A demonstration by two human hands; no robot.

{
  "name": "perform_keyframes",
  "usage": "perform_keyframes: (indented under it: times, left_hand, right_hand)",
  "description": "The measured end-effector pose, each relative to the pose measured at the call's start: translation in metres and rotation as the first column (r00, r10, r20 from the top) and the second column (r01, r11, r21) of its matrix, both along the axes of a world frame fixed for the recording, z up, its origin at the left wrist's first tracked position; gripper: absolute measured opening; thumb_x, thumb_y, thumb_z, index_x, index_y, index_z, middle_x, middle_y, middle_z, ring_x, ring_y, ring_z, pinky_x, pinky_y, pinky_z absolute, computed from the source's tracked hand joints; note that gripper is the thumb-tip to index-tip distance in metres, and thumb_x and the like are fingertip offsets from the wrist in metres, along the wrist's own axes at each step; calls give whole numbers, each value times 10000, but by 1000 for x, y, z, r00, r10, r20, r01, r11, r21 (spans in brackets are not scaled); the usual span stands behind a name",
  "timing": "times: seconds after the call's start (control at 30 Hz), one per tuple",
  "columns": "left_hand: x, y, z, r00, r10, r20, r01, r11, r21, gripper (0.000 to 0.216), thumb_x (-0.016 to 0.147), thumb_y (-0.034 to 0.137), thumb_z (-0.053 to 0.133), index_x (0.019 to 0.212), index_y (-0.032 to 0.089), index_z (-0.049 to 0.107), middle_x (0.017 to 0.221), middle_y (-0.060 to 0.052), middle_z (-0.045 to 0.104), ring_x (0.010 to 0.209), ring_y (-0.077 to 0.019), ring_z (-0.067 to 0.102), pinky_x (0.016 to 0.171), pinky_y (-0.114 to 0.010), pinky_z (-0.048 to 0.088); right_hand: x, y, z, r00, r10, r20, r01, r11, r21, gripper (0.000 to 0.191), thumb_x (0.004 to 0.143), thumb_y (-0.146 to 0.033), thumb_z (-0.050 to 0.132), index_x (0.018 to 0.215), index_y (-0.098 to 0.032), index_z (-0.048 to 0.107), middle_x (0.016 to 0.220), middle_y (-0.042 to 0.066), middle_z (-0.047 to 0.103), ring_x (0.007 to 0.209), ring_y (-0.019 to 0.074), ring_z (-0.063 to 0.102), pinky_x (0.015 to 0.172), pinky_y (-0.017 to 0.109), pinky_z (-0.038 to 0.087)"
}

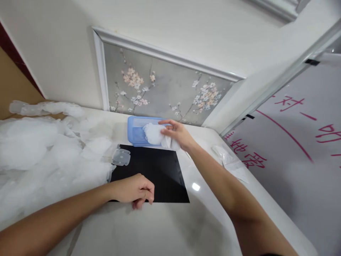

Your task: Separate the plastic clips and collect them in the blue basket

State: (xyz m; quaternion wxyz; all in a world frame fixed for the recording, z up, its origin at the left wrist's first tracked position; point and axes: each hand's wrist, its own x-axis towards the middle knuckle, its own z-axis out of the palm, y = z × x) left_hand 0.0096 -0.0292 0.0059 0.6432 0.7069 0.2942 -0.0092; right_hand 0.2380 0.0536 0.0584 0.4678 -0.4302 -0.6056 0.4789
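Observation:
My right hand [176, 133] is over the right side of a blue plastic basket [130, 131], its fingers stretched and apart. Close beneath its fingertips, a crumpled white, soft bundle [153, 134] lies in the basket; whether the fingers touch it is hard to tell. My left hand [140, 192] is above the front part of a black mat [165, 174]. Its fingers are curled in, with nothing showing between them. A small translucent plastic piece [121, 156] lies at the mat's back left corner.
A large heap of white, translucent, filmy pieces [39, 153] covers the left of the white table [128, 231]. Clear plastic packaging [231, 161] lies at the right edge. A framed flower panel [165, 81] is on the wall behind, and a whiteboard with red writing [293, 142] stands at right.

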Motion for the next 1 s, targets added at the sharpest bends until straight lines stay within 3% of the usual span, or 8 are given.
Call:
perform_keyframes:
  times: [0.17,0.37,0.47,0.53,0.67,0.77,0.87,1.0]
  left_hand:
    - [-4,0,2,1000,-2,-14,3,994,107,234,880,298,543,687,196,624,356,81,487,354,-91,490,438,-182,398]
    - [-4,2,-9,989,122,80,-128,989,78,207,839,357,612,731,182,639,400,56,554,351,-113,521,346,-182,382]
    - [-1,5,-13,910,357,209,-380,921,83,272,896,446,524,809,191,556,464,62,571,332,-82,470,338,-170,345]
    - [2,6,-14,830,481,284,-512,858,45,318,920,523,447,888,209,490,520,72,560,370,-87,496,348,-172,358]
    - [6,4,-10,682,579,447,-592,796,-127,477,796,589,624,1040,201,491,649,57,550,569,-136,621,401,-190,426]
    - [9,1,-5,600,638,482,-632,748,-204,401,740,475,743,937,165,582,651,31,591,539,-105,579,426,-186,412]
    - [10,0,-3,628,659,414,-660,733,-166,306,773,437,714,741,161,584,580,30,596,480,-82,538,416,-177,385]
    - [12,-4,0,763,554,333,-553,826,-106,356,784,499,681,728,158,596,521,25,612,391,-77,515,347,-162,312]
  right_hand:
    - [-30,68,5,999,23,45,-18,994,-112,457,541,-340,859,935,-188,684,627,-39,647,528,126,578,514,248,457]
    - [-51,84,-8,987,-110,119,116,993,-37,247,582,-305,817,693,-167,643,629,11,690,567,140,591,573,262,453]
    - [-53,60,-4,972,-222,75,218,975,50,239,674,-365,750,721,-189,596,683,0,701,607,130,594,624,256,454]
    - [-54,30,-3,977,-212,38,209,976,63,268,698,-406,737,728,-196,572,680,-6,695,588,123,589,632,258,459]
    - [-53,-45,-16,990,-85,-115,82,996,-30,316,730,-442,764,727,-197,566,625,-24,652,564,115,571,624,256,466]
    - [-48,-87,-33,981,-119,-154,107,991,-83,314,762,-437,759,732,-201,555,602,-36,627,576,113,574,627,248,476]
    - [-42,-106,-49,985,-103,-139,85,987,-133,323,795,-469,724,769,-205,540,622,-35,627,536,110,584,550,237,472]
    - [-39,-116,-70,996,44,-83,-61,974,-217,376,820,-550,666,803,-186,575,561,-41,587,417,88,515,394,197,371]
